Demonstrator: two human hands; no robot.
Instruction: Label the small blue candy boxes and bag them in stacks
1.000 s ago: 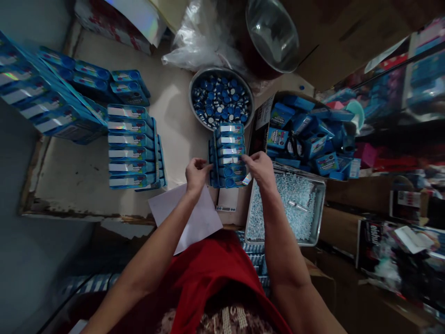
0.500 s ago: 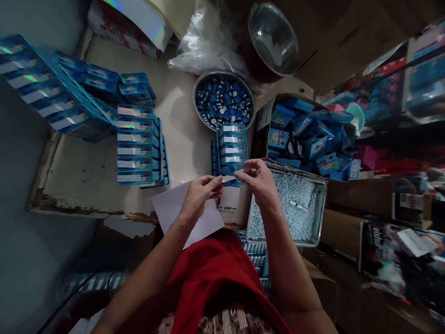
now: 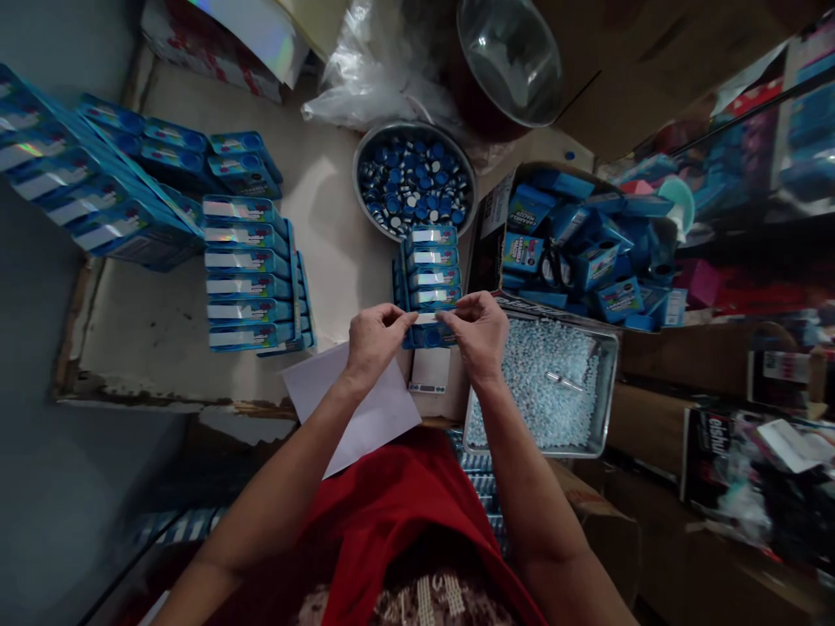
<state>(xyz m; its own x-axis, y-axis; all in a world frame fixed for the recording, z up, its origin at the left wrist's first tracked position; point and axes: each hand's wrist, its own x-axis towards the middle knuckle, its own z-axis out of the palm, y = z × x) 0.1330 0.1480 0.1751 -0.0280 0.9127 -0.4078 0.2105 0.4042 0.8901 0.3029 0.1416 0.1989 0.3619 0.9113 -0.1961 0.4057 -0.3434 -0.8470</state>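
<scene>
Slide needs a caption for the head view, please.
Both hands, left hand and right hand, pinch a small blue pack before a stack of packs.

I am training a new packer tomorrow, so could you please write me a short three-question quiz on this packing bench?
1. True or false: the left hand and the right hand both pinch one small blue pack at the near end of the short stack.
2. What fills the round metal bowl? A) blue and white caps B) red ribbons C) coins
3. Fill the gap: the metal tray of pale blue pellets lies to the ____ of the right hand.

Key
1. True.
2. A.
3. Right.
</scene>
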